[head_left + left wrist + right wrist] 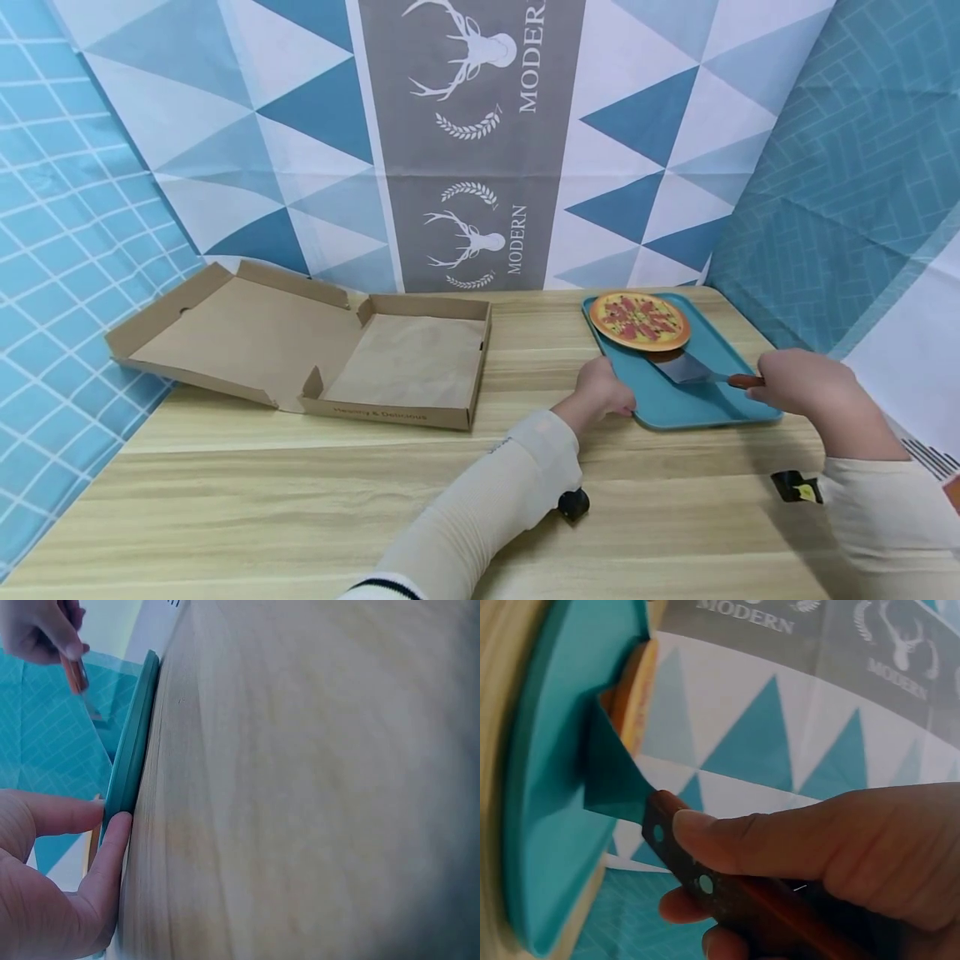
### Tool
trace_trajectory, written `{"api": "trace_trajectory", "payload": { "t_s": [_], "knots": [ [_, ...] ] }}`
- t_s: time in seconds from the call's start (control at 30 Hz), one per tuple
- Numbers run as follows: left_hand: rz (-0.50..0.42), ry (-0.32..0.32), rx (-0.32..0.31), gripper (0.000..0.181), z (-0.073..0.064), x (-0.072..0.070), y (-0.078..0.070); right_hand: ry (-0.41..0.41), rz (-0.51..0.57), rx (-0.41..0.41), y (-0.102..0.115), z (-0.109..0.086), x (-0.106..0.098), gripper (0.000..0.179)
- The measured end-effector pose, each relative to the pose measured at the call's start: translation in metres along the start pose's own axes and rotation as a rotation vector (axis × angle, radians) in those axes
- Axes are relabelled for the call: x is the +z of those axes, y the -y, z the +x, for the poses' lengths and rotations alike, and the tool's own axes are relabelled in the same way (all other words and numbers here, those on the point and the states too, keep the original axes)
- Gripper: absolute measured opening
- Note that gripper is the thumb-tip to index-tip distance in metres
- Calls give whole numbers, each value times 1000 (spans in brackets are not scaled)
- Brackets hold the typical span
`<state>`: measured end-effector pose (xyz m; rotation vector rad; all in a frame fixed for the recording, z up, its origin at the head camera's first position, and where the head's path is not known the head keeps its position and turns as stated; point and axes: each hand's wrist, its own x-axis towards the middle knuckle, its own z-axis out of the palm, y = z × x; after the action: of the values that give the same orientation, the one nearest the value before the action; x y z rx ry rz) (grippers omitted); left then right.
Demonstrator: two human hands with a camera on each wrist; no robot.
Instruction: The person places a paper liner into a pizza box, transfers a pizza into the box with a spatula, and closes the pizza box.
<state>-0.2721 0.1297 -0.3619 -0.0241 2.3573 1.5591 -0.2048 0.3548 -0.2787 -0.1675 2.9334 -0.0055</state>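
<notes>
A pizza (637,321) lies toward the back of a teal tray (705,406) on the right of the table. My right hand (802,383) grips the wooden handle (705,877) of a spatula, whose flat metal blade (681,367) has its front edge under the near side of the pizza. In the right wrist view the blade slants down to the pizza's edge. My left hand (600,390) pinches the tray's near left rim, with thumb and finger (112,847) on either side of it in the left wrist view.
An open cardboard pizza box (390,412) stands on the left, its lid (247,333) folded out leftward and a paper sheet (412,358) lining its base. Patterned cloth (465,208) hangs behind the wooden table (262,500).
</notes>
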Motion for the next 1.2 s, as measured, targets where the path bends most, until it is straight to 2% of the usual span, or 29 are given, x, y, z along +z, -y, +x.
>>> {"api": "trace_trajectory", "payload": {
  "t_s": [0.47, 0.67, 0.87, 1.03, 1.2],
  "knots": [
    [-23, 2, 10, 49, 0, -1, 0, -47, 3, -21, 11, 28, 11, 25],
    [-1, -9, 28, 45, -1, -2, 1, -58, 13, -21, 13, 36, 13, 25],
    [8, -15, 42, 41, -2, 0, 2, -46, 26, -88, 9, 38, 20, 33],
    [0, -9, 34, 45, -2, 0, 2, -32, 56, -103, 5, 36, 25, 33],
    [-25, 7, 22, 61, 1, -2, 5, -80, 67, -87, 0, 37, 36, 31]
  ]
}}
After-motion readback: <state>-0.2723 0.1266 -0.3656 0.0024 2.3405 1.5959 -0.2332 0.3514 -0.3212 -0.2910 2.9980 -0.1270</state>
